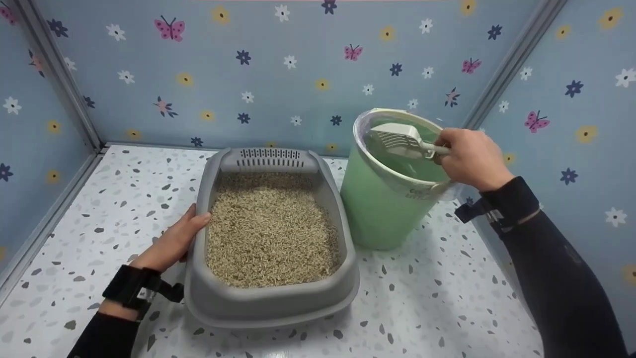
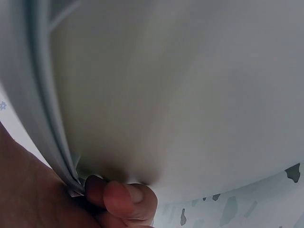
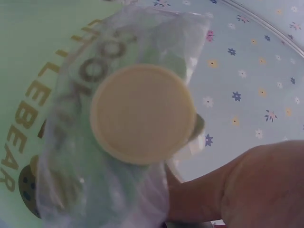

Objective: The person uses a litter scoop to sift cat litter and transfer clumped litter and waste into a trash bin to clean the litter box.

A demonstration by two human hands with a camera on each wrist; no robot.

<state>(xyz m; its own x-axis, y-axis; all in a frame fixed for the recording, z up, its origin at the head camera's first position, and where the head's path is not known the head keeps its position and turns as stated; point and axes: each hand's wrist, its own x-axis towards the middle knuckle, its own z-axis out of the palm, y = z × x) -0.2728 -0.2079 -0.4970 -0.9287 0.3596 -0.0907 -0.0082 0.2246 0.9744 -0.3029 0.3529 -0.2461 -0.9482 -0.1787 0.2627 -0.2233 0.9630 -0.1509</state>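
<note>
A grey litter box (image 1: pixel 233 308) full of tan pellet litter (image 1: pixel 273 233) sits on the table. At its left side my left hand (image 1: pixel 174 238) grips the rim, thumb on top; the left wrist view shows fingers (image 2: pixel 128 199) curled below the edge against the outer wall. To the right, my right hand (image 1: pixel 472 156) holds a white slotted litter scoop (image 1: pixel 400 139) by its handle. The scoop's head is tilted within the mouth of a green bin (image 1: pixel 382 214). A clear plastic liner (image 3: pixel 114 190) hangs over the bin's rim.
The bin stands right beside the box's right wall. A round beige cap (image 3: pixel 142 114) and printed lettering show on the bin's outside. Flowered panels (image 1: pixel 278 74) enclose the back and both sides of the speckled white tabletop (image 1: pixel 422 308).
</note>
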